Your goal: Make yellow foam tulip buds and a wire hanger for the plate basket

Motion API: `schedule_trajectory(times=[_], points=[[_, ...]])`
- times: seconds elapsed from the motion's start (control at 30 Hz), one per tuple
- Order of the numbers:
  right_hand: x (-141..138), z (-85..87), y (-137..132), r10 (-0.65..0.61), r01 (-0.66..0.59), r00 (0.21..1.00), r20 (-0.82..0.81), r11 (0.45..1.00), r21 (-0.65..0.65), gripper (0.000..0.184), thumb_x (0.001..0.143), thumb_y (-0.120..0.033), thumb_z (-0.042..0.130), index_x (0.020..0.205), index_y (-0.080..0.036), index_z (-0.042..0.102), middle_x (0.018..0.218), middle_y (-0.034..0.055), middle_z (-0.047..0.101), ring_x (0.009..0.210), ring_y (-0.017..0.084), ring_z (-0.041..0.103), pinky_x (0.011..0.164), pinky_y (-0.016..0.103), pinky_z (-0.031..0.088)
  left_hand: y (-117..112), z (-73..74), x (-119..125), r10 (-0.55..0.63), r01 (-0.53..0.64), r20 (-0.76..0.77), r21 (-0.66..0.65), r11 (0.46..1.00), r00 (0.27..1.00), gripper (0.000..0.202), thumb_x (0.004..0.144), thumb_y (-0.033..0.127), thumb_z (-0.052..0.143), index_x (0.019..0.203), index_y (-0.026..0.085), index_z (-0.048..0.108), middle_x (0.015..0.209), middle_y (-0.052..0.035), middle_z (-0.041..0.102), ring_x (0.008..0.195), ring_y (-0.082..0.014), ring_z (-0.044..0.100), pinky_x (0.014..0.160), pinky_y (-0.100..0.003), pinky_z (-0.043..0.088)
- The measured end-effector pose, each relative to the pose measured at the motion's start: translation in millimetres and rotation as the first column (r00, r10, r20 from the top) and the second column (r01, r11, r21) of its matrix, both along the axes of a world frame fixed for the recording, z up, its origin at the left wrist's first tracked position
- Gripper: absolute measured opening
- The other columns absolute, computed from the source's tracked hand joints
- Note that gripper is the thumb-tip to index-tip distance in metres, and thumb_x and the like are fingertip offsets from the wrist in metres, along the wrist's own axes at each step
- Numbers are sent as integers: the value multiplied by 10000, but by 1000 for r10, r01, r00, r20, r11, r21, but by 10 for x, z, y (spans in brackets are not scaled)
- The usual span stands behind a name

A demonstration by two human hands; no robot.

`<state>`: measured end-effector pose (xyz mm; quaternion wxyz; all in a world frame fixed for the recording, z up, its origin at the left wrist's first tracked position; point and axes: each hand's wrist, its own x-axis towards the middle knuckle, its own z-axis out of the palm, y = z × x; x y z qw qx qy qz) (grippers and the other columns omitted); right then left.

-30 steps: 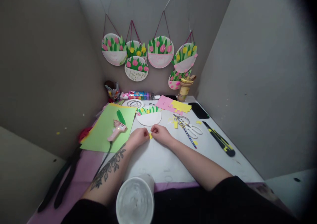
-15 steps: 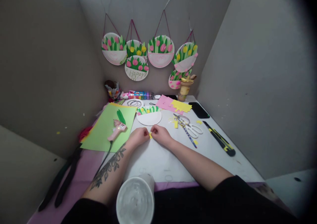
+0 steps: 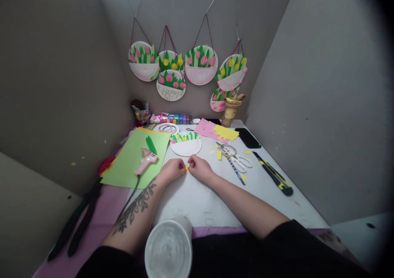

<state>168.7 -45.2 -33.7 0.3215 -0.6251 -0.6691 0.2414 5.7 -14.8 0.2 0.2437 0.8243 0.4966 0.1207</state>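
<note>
One small yellow piece (image 3: 187, 169) sat between the fingertips of the left hand (image 3: 174, 168) and right hand (image 3: 200, 167), each pinched on it, just to the near side of the white plate (image 3: 186, 148). Change over the last second: practically none — same pose, nothing set down, plate untouched — so I judged the fine handling unfinished.

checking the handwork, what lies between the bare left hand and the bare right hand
A small yellow paper piece, partly hidden, lies between the left hand and right hand, as the head view shows.
</note>
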Motion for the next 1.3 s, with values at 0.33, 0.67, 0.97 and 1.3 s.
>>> schedule_trajectory(times=[0.33, 0.67, 0.97, 1.3], points=[[-3, 3, 2, 6, -6, 1000, 8, 1000, -1, 161, 677, -155, 557, 826, -216, 545, 695, -44, 604, 627, 115, 514, 567, 220, 310, -11, 90, -81, 6, -6, 94, -3, 1000, 996, 154, 698, 255, 544, 728, 154, 656, 689, -24, 655, 641, -140, 554, 563, -229, 359], [9, -6, 31, 67, -70, 995, 75, 997, 39, 130, 683, -143, 569, 778, -204, 631, 747, -10, 627, 689, 129, 533, 600, 226, 338, -35, -35, 9, -21, 19, 47, 40, 999, 999, 120, 686, 241, 584, 744, 168, 660, 690, -17, 663, 643, -138, 573, 572, -226, 368], [3, -2, 35, 51, -54, 995, 83, 998, 25, 85, 695, -166, 579, 749, -204, 633, 718, -12, 621, 664, 129, 526, 580, 227, 329, -35, -32, 7, -46, 44, 45, 52, 998, 998, 199, 696, 214, 571, 863, 191, 677, 694, -1, 648, 637, -130, 562, 583, -223, 370], [2, 2, 28, 55, -60, 992, 112, 997, 47, 76, 701, -154, 574, 745, -199, 616, 723, -11, 609, 659, 123, 513, 580, 228, 315, -27, -29, -6, -63, 63, 1, 42, 997, 998, 213, 703, 223, 554, 872, 212, 682, 702, -1, 652, 635, -134, 561, 572, -223, 358]])
